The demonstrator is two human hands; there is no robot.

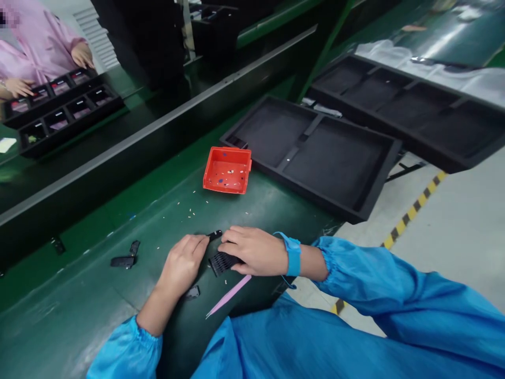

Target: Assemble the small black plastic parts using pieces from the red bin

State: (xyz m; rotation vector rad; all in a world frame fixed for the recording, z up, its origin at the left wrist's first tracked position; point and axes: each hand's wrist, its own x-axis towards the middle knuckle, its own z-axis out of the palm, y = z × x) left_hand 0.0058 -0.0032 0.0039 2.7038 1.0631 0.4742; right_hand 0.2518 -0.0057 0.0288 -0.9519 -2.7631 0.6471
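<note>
Black slotted plastic piece (221, 262) shows beneath my curled right hand (256, 251) at the green bench (82, 287); I can't tell its grip. My left hand (183, 263) pinches a narrow black plastic part (215, 235) just beside it. Work looks unfinished: angular black plastic pieces (125, 260) lie loose leftward.

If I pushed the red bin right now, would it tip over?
The red bin would probably slide, since it's low and wide. It's likely light, being small and holding only tiny bits. Those may skitter about, as they lie scattered.
</note>
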